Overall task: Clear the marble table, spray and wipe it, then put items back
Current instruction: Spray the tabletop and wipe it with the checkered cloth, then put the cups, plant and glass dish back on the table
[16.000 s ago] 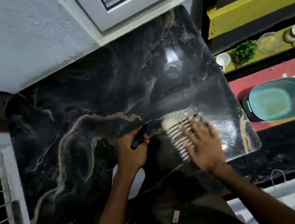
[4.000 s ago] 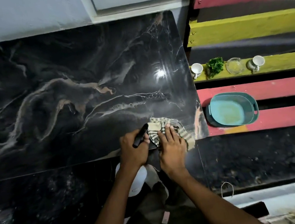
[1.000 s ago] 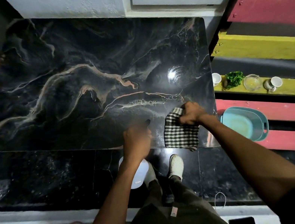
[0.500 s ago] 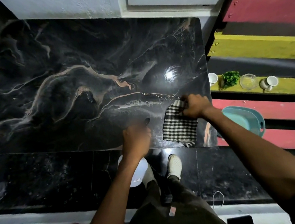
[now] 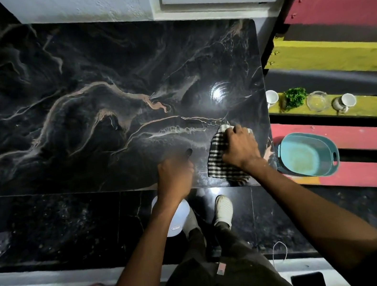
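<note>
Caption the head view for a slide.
Right hand grips checked cloth on the marble table; left hand holds the spray bottle.

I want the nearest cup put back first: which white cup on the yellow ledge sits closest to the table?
The left cup, beside the marble table; the other cup sits beyond the greenery.

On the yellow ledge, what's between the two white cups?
In the head view, two things sit between the left white cup and the right white cup: a small green plant, then a clear glass dish.

Cloth (image 5: 221, 162) on table's (image 5: 100, 108) near right corner
</note>
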